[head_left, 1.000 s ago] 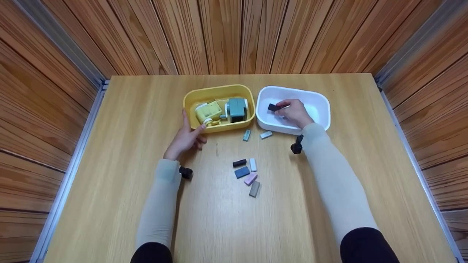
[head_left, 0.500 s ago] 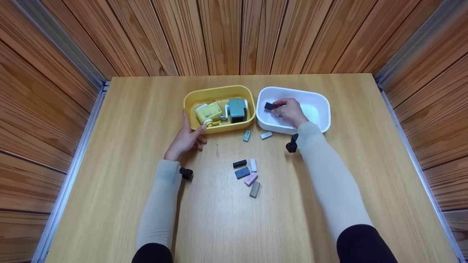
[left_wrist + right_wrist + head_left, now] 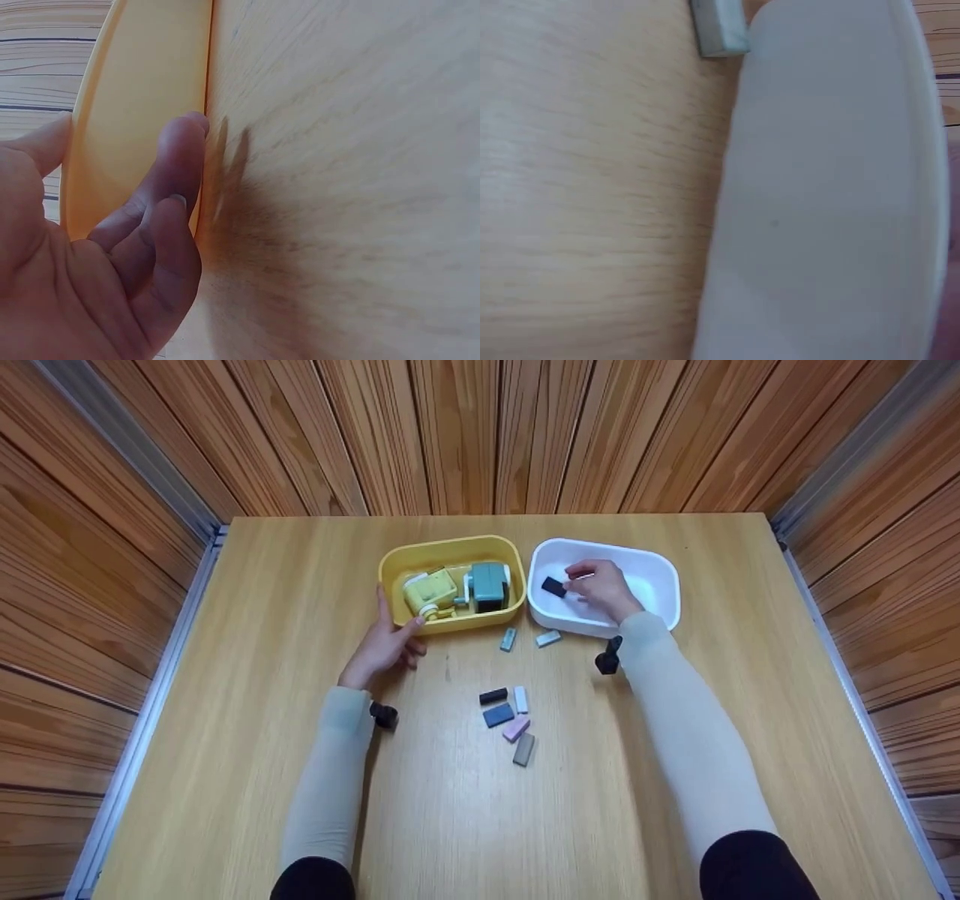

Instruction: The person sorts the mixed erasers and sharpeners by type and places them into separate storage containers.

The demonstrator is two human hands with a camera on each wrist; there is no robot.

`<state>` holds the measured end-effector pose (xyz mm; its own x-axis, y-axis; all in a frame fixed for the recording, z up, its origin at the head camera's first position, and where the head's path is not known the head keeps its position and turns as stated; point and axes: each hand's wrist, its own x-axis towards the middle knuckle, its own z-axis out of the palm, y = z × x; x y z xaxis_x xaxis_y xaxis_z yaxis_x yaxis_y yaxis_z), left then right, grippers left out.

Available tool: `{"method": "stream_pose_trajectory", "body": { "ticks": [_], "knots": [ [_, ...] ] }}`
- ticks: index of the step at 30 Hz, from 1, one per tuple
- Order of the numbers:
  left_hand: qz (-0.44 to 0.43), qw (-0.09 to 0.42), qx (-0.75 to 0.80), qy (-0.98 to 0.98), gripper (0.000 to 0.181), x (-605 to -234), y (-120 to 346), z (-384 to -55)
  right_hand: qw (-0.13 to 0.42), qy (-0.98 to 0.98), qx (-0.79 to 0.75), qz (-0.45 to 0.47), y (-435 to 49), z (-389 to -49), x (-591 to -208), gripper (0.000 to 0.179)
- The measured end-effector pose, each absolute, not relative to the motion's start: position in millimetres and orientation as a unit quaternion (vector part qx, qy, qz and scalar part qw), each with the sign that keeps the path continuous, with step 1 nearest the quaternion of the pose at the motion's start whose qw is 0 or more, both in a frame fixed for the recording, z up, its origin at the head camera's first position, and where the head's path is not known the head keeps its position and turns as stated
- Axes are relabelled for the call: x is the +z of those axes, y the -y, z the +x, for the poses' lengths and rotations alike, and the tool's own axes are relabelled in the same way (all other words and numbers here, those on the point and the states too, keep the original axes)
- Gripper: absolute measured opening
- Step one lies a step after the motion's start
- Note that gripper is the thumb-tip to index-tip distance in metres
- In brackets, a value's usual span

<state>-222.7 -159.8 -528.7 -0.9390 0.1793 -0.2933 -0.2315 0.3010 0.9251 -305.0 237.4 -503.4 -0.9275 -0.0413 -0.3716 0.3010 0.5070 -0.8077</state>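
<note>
Inside the white tub [image 3: 660,585], a small black block [image 3: 553,587] lies on the floor near the left end. My right hand [image 3: 604,589] hovers in the tub with its fingertips just beside the block's right end; whether they touch it is too small to tell. My left hand [image 3: 381,649] rests against the outside of the yellow tub [image 3: 390,559], one finger along its left wall and the thumb at the front rim. In the left wrist view, the other fingers [image 3: 176,255] bend loosely beside the tub wall. A yellow toy-like piece [image 3: 431,591] and a teal one [image 3: 489,585] sit in the yellow tub.
A teal block [image 3: 508,640] and a pale block [image 3: 548,638] lie before the tubs. Mid-table are a black block [image 3: 493,696], a white one [image 3: 520,700], a dark blue one [image 3: 499,715], a pink one [image 3: 516,728] and a grey one [image 3: 524,750].
The black block, pinched by my right hand earlier, now lies on the white tub's floor. My right hand has drawn back slightly to the right. The left hand stays in place.
</note>
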Motion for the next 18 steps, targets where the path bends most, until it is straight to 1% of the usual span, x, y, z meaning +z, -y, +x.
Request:
{"method": "stream_pose_trajectory", "body": {
  "ticks": [6, 14, 18],
  "knots": [
    [-0.007, 0.187, 0.592, -0.784, 0.103, -532.4, 154.4, -224.0, 0.153, -0.853, -0.497, 0.056, -247.2, -296.1, -495.4, 0.037],
    [-0.015, 0.174, 0.589, -0.789, 0.102, -530.2, 157.3, -223.0, 0.127, -0.842, -0.525, 0.01, -243.4, -285.7, -480.5, 0.039],
    [-0.023, 0.176, 0.597, -0.783, 0.104, -529.7, 160.3, -221.6, 0.099, -0.849, -0.518, -0.023, -241.2, -276.5, -470.6, 0.036]
  ]
}}
